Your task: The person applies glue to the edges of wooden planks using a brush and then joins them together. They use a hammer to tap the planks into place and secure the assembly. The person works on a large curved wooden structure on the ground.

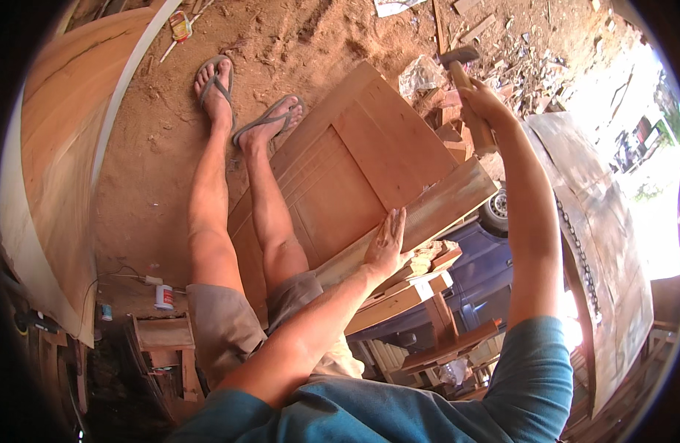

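Observation:
My right hand (489, 103), raised at the upper right, is closed around the wooden handle of a hammer (459, 56). The hammer's dark head points up and to the left, apart from the wood. Fingers stretched out, my left hand (386, 244) rests on a long wooden board (447, 203) along the near edge of a brown wooden panel (402, 136). That panel has a raised frame and grooved lines, and stands tilted beside my right leg. Whether a nail or joint lies under my left palm is hidden.
Wood scraps (450, 118) and a clear plastic bag (421, 76) lie beyond the panel on sawdust-covered ground (152, 170). A large curved wooden sheet (81, 118) stands at left, near a white tub (164, 297). A chain (580, 255) hangs at right; a blue vehicle (465, 258) stands behind stacked wood.

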Action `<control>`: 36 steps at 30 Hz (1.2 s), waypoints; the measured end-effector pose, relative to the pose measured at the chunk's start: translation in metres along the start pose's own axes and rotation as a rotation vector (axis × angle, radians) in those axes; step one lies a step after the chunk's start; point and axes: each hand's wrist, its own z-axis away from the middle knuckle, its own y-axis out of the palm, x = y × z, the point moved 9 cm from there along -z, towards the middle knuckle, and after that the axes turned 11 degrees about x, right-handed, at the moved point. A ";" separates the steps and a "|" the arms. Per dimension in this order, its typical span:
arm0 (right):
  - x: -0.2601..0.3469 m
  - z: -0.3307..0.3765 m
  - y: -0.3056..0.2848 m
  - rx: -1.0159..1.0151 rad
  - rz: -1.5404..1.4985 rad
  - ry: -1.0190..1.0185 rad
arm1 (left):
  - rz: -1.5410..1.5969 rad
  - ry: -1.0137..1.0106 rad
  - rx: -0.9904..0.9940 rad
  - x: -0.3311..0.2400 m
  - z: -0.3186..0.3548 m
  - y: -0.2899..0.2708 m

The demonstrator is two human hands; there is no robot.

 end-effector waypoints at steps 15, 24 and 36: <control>-0.085 0.238 0.145 -0.207 -0.291 -0.239 | -0.062 -0.049 0.064 -0.012 0.024 -0.040; -0.136 0.488 0.474 0.272 -1.313 -0.077 | -0.795 -0.272 -0.026 0.037 0.165 -0.334; -0.078 0.640 0.977 0.413 -2.355 0.578 | -1.016 -0.524 -0.226 -0.027 0.318 -0.552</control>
